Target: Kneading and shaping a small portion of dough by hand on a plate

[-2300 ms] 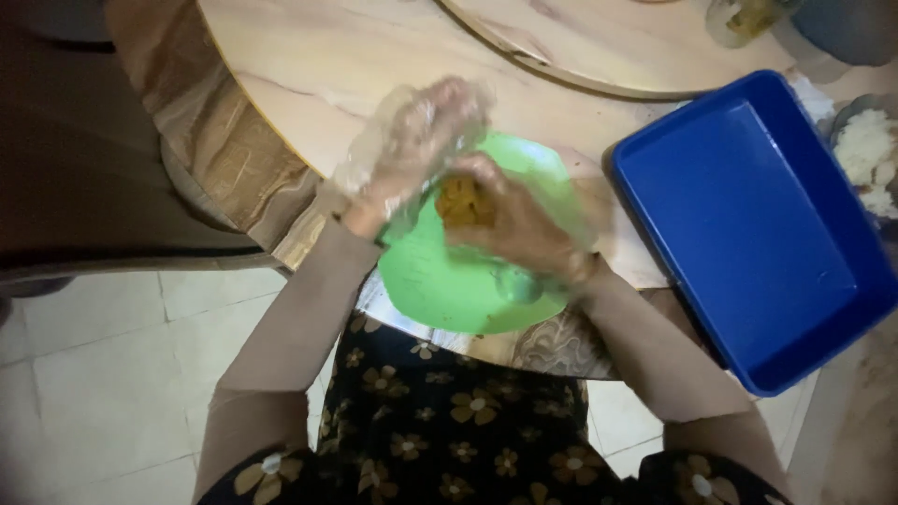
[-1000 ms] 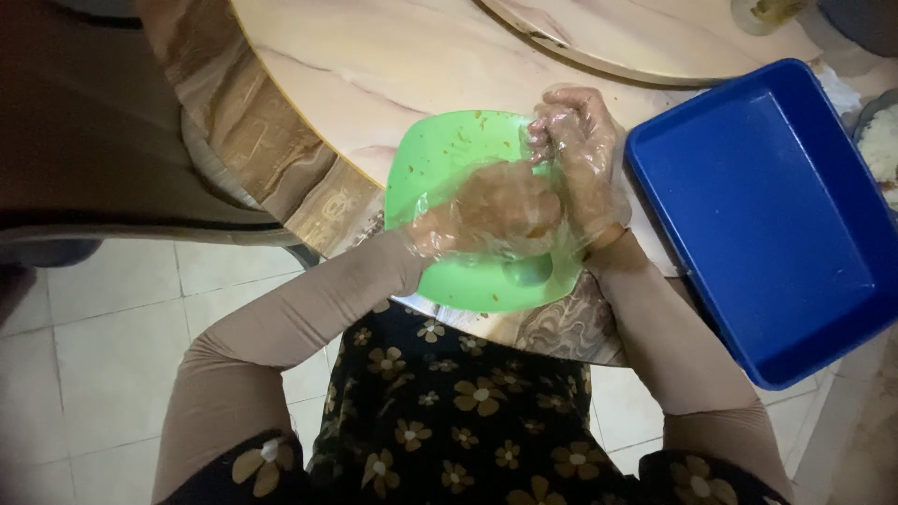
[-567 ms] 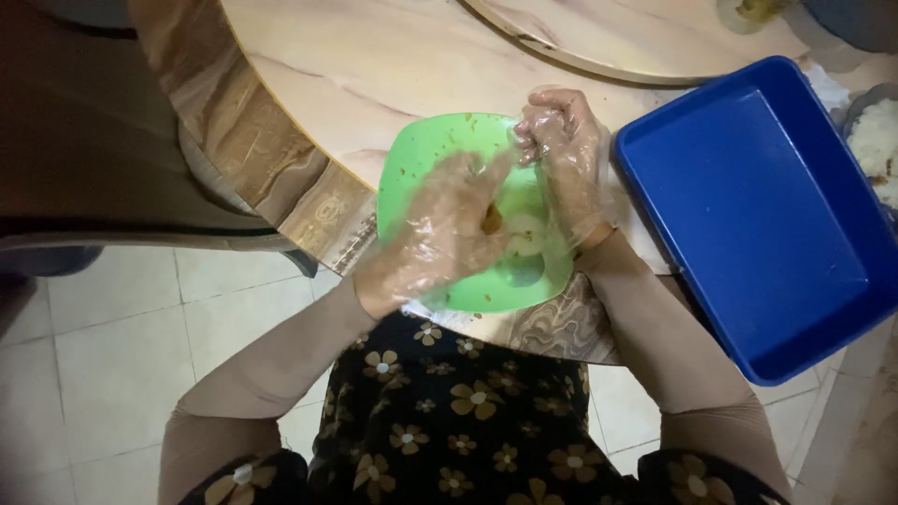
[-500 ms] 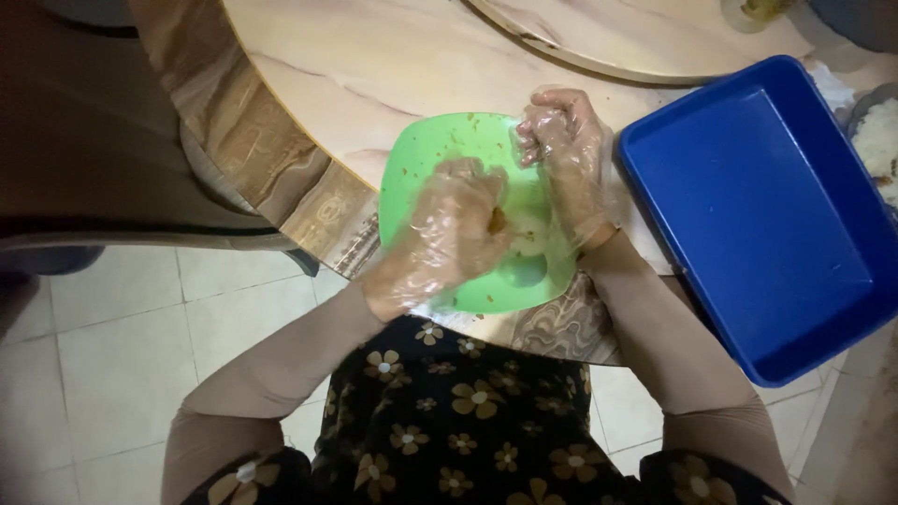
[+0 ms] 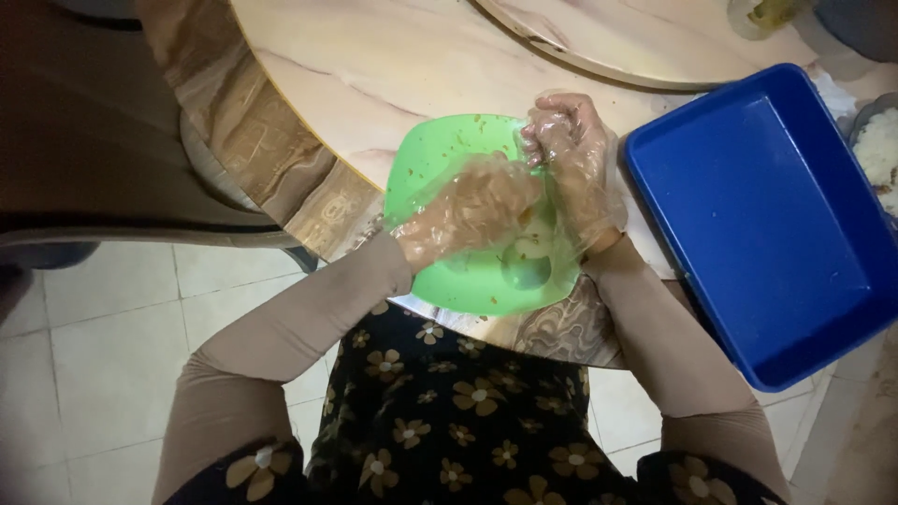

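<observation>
mid-frame, gloved left hand (image 5: 477,210) and right hand (image 5: 572,164) clench brown food inside the green bowl (image 5: 440,154) overhanging the table edge (image 5: 309,201); blue tray (image 5: 748,215) just right.

A round, pale marble-patterned table (image 5: 374,65) with a patterned brown edge band carries an empty rectangular blue tray (image 5: 758,215) at its right side. A dish of white rice (image 5: 879,150) shows partly at the right frame edge, just beyond the tray. Pale floor tiles (image 5: 103,346) lie below the table, at lower left.
</observation>
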